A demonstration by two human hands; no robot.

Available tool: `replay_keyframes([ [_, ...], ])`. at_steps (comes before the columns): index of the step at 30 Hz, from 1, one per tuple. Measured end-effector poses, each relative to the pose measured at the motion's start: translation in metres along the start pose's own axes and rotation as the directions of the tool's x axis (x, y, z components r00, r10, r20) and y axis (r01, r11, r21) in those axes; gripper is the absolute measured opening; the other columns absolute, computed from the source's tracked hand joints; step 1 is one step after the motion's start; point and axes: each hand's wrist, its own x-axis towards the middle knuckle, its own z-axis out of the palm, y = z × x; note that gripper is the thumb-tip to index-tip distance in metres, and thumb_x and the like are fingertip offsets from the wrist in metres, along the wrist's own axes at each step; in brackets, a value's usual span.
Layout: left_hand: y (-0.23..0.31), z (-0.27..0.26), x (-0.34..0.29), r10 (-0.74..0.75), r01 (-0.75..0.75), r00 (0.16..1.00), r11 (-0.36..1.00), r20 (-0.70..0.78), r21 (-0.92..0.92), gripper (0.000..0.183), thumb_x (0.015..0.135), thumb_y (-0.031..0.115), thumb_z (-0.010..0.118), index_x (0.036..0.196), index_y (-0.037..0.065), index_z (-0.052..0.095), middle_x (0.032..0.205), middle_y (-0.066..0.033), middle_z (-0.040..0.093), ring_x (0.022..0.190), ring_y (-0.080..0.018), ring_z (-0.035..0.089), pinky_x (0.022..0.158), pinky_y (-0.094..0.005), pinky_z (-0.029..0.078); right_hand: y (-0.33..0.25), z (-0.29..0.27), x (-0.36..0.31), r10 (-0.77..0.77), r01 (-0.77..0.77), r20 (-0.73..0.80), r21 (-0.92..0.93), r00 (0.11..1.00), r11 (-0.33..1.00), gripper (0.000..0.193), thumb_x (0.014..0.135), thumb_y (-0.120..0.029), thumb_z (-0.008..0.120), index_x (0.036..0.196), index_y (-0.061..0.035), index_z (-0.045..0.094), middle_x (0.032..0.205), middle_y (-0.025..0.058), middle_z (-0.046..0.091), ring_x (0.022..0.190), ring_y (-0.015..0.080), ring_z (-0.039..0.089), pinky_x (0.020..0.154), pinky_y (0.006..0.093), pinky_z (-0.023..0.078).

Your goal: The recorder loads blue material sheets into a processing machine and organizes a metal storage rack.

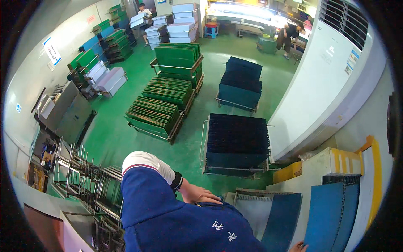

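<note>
My left hand (200, 194), with a dark band on its wrist, rests in front of my waist. Its fingers are bent together at a small bluish item (220, 198) that I cannot make out. At the bottom edge, my right hand (298, 247) shows only its fingers, gripping the lower left edge of a blue panel (319, 214). That panel stands upright against a dark toothed rack (351, 179) on the right. Left of it, another dark blue panel (283, 220) leans in a slotted rack (256, 201).
Racks of dark blue panels (237, 157) and green panels (155, 113) stand ahead on the green floor. Metal frames (100, 185) crowd the left; a white cabinet (321, 75) rises right. Two people work far off, one (143, 14) carrying a pale tray, another (289, 35) by a lit bench.
</note>
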Motion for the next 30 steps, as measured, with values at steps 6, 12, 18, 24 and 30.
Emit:
replay_keyframes([
  [6, 0.006, 0.001, -0.001, -0.009, 0.009, 1.0, 1.0, -0.015, -0.013, 0.129, 0.052, 0.034, 0.08, 0.154, 0.013, 0.004, 0.154, -0.0223, 0.019, 0.137, -0.043, 0.031, 0.111, -0.0512, 0.029, 0.013, -0.026, 0.037, 0.091, -0.09, 0.055, -0.022, 0.994, 0.996, 0.028, 0.092, -0.031, 0.06, 0.09, -0.0023, 0.061, 0.069, 0.0094, 0.056, 0.058, 0.0197, 0.052, 0.057, 0.0329, 0.047],
  [12, 0.005, 0.001, 0.002, -0.012, 0.012, 1.0, 1.0, -0.002, -0.018, 0.126, 0.055, 0.035, 0.079, 0.154, 0.012, 0.005, 0.154, -0.023, 0.018, 0.137, -0.0433, 0.029, 0.112, -0.0514, 0.028, 0.016, -0.03, 0.048, 0.139, -0.132, 0.07, -0.097, 0.988, 0.987, 0.037, 0.093, -0.039, 0.058, 0.089, -0.0018, 0.06, 0.069, 0.0109, 0.059, 0.054, 0.019, 0.053, 0.046, 0.0294, 0.04],
  [18, 0.004, 0.004, 0.006, -0.017, 0.018, 1.0, 0.999, 0.017, -0.031, 0.125, 0.055, 0.037, 0.078, 0.154, 0.011, 0.005, 0.154, -0.0234, 0.018, 0.138, -0.0434, 0.028, 0.112, -0.0516, 0.027, 0.016, -0.035, 0.057, 0.19, -0.192, 0.142, 0.003, 0.972, 0.981, 0.038, 0.093, -0.038, 0.059, 0.091, -0.0004, 0.059, 0.068, 0.0104, 0.058, 0.055, 0.0176, 0.053, 0.046, 0.0285, 0.04],
  [24, 0.011, 0.003, 0.005, -0.022, 0.022, 1.0, 0.999, 0.016, -0.046, 0.126, 0.055, 0.038, 0.078, 0.154, 0.011, 0.006, 0.154, -0.023, 0.017, 0.139, -0.0423, 0.027, 0.112, -0.0513, 0.028, 0.015, 0.001, 0.029, 0.095, -0.095, 0.035, -0.006, 0.995, 0.995, 0.034, 0.09, -0.034, 0.064, 0.093, -0.0004, 0.059, 0.068, 0.0098, 0.055, 0.055, 0.0169, 0.05, 0.051, 0.0299, 0.042],
  [30, 0.005, 0.013, 0.006, -0.011, 0.011, 1.0, 1.0, -0.01, -0.023, 0.129, 0.053, 0.039, 0.081, 0.154, 0.012, 0.006, 0.155, -0.0224, 0.016, 0.139, -0.0419, 0.027, 0.113, -0.0502, 0.027, 0.006, -0.01, 0.042, 0.092, -0.092, 0.131, -0.001, 0.987, 0.996, 0.033, 0.089, -0.032, 0.066, 0.092, 0.0001, 0.058, 0.07, 0.0105, 0.058, 0.054, 0.0188, 0.051, 0.051, 0.0319, 0.043],
])
